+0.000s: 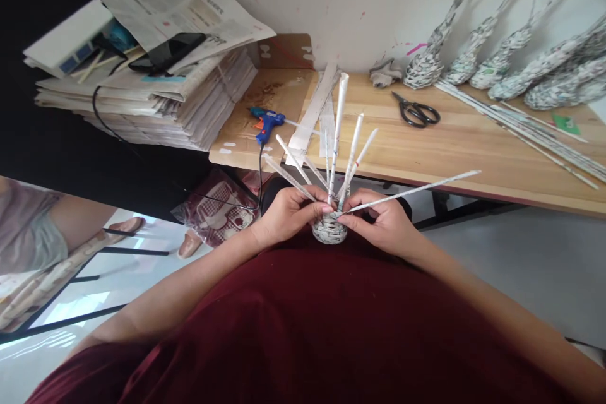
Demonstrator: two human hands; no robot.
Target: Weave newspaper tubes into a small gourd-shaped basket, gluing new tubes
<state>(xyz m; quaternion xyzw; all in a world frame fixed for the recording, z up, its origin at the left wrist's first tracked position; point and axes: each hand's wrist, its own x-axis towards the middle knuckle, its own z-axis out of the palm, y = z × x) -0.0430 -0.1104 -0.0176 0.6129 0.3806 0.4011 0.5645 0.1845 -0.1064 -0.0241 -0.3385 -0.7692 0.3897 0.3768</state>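
A stack of grey newspapers and a blue plastic glue gun sit left of the small round woven-paper basket, which the left hand pinches at its rim while the right hand grips a white paper tube between thumb and fingers. Farther right lie black metal scissors and bulbous woven-paper vessels. Both hands hide part of the rim; the rightmost vessels are cut off.

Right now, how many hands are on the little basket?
2: the left hand at the left side of the basket, the right hand at its right, pinching a paper stick.
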